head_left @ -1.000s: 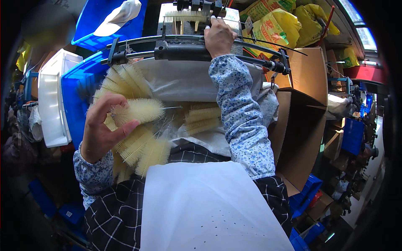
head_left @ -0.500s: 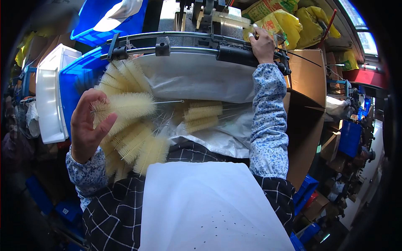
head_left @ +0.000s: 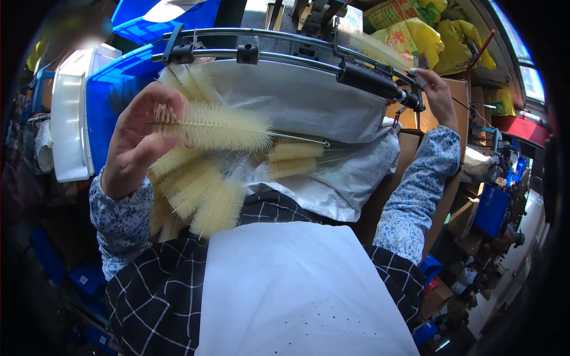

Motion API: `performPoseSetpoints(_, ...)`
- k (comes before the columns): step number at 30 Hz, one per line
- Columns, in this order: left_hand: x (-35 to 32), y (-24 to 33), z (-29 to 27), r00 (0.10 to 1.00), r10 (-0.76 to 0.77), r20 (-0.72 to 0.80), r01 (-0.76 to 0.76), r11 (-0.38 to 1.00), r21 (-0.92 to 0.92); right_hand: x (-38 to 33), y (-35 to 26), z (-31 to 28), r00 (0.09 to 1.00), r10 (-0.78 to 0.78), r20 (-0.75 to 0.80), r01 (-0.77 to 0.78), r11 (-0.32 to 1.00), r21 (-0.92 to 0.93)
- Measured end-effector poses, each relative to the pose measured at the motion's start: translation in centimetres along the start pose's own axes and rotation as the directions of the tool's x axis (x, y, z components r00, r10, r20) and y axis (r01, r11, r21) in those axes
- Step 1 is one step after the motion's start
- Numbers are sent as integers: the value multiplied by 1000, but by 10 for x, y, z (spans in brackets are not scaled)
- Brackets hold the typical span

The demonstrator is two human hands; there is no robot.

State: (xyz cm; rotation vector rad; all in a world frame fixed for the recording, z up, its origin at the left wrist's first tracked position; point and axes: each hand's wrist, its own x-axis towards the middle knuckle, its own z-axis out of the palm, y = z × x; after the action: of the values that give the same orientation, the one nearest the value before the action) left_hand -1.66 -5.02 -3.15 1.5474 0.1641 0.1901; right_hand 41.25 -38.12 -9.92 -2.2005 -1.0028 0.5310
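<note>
My left hand (head_left: 139, 133) is closed round the brown-tipped end of a cream-bristled bottle brush (head_left: 228, 126). The brush lies level, and its twisted wire stem with a small loop points right. Far to the right, my right hand (head_left: 438, 98) has its fingertips pinched at the near end of another bottle brush (head_left: 380, 50), beside the end of the machine's rail; white covers show on the fingers. Several more bottle brushes (head_left: 205, 199) lie fanned below my left hand. A smaller group of brushes (head_left: 292, 159) rests on the white sheet (head_left: 338, 184) over my lap.
A machine with two metal rails (head_left: 285, 59) and a black cylinder (head_left: 368, 82) spans the front. A blue crate (head_left: 104, 113) and a white bin (head_left: 68, 113) stand left. Yellow sacks (head_left: 415, 41) sit far right, above a cardboard box (head_left: 460, 89).
My right hand has moved right and toward me, and the brush at it has shifted right and tilted. My left hand has raised its brush and carried it right.
</note>
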Motion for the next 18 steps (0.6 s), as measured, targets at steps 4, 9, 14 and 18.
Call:
performPoseSetpoints(4, 14, -16, 23, 999, 30, 25, -31, 999, 26, -38, -88, 50, 926, -239, 294, 256, 967, -19)
performPoseSetpoints(9, 36, -30, 55, 982, 99, 161, -104, 994, 26, -66, -173, 164, 823, -429, 372, 174, 814, 554)
performPoseSetpoints(14, 12, -20, 33, 999, -20, -49, 39, 911, 410, -38, -161, 163, 902, -429, -35, 430, 903, 0)
performPoseSetpoints(18, -9, -31, 6, 977, -210, -26, 103, 366, 925, 35, -71, 129, 776, -394, -492, 44, 812, -582)
